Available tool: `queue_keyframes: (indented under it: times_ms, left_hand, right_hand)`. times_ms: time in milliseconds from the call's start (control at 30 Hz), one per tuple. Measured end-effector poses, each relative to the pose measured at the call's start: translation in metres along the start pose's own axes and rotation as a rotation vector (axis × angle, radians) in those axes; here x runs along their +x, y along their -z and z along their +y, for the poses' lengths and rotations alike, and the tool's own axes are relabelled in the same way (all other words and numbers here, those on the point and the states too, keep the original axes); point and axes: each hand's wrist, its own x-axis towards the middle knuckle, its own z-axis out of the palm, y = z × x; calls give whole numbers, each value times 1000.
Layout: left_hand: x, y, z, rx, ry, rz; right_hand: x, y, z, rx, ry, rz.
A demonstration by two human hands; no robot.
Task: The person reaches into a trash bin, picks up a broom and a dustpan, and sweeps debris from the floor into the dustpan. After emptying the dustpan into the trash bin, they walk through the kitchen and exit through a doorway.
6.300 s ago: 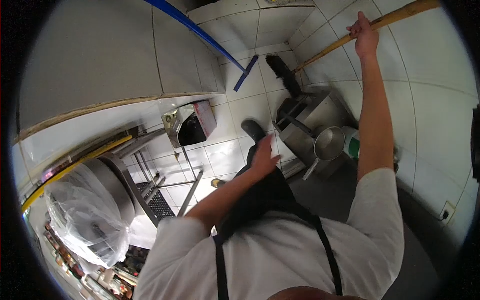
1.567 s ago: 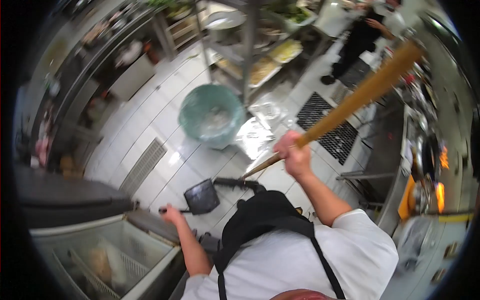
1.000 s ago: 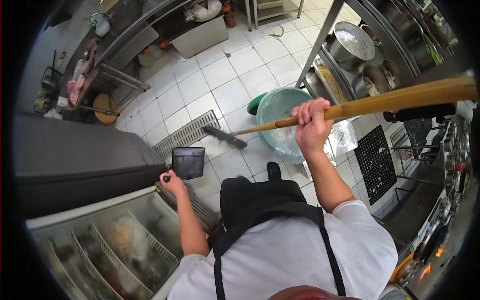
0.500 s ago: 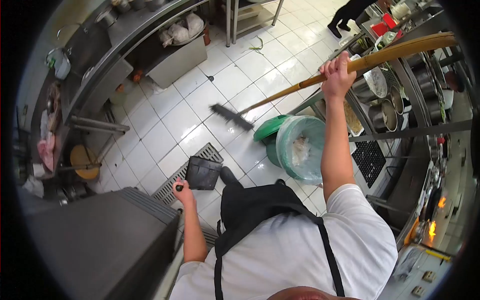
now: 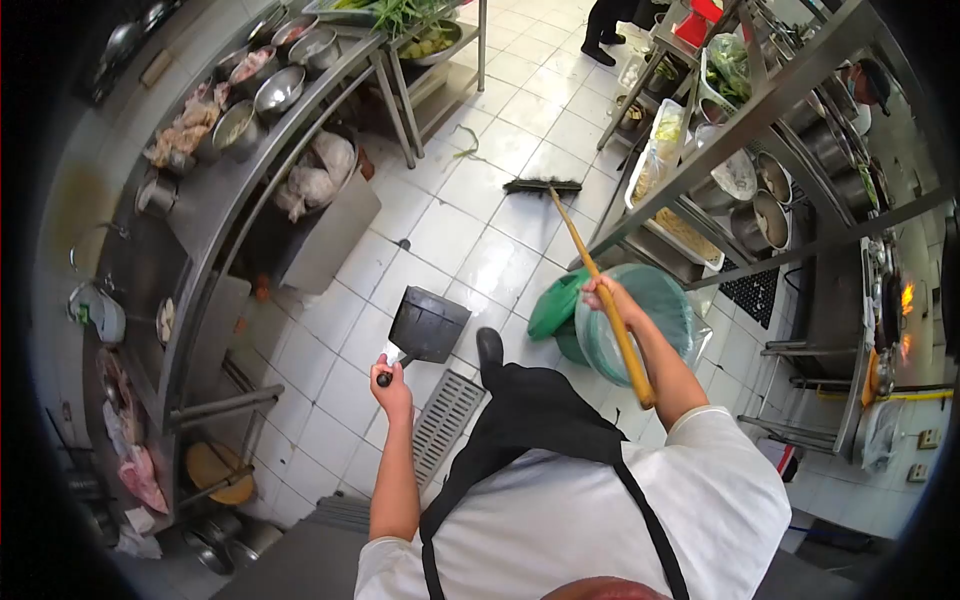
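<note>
My right hand (image 5: 612, 298) is closed round the wooden handle of a broom (image 5: 602, 275). The broom's dark bristle head (image 5: 542, 187) is on the white tiles ahead, near the foot of the right-hand rack. My left hand (image 5: 392, 387) grips the dark handle of a black dustpan (image 5: 428, 324), whose pan is in front of my boot. Beneath my right forearm stands a green bin (image 5: 640, 318) with a clear plastic liner, its green lid (image 5: 557, 304) hanging open on the left side. A strand of green leaf scrap (image 5: 467, 143) lies on the floor left of the broom head.
A steel counter (image 5: 225, 190) with bowls and raw meat runs along the left. Metal racks (image 5: 760, 120) with pots and food trays line the right, with a stove flame (image 5: 907, 297) beyond. A floor grate (image 5: 442, 425) is by my feet. Another person's legs (image 5: 603, 32) show far ahead.
The broom head has swung forward and right, and its handle end has come down toward my body. My right hand is lower. The dustpan has moved slightly forward, and my view has shifted.
</note>
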Motion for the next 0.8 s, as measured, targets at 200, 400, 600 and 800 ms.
queue_keyframes:
  times_ms: [200, 400, 600, 800]
  left_hand:
    - [110, -29, 38, -67, 56, -27]
    - [202, -80, 53, -43, 46, -117]
    - [322, -151, 45, -10, 87, -117]
    - [438, -203, 46, 25, 177, -204]
  right_hand:
    - [49, -6, -47, 279, -424, -95]
    - [94, 17, -16, 894, -697, 178]
    - [99, -73, -34, -361, -531, 527]
    - [80, -182, -62, -407, -596, 518]
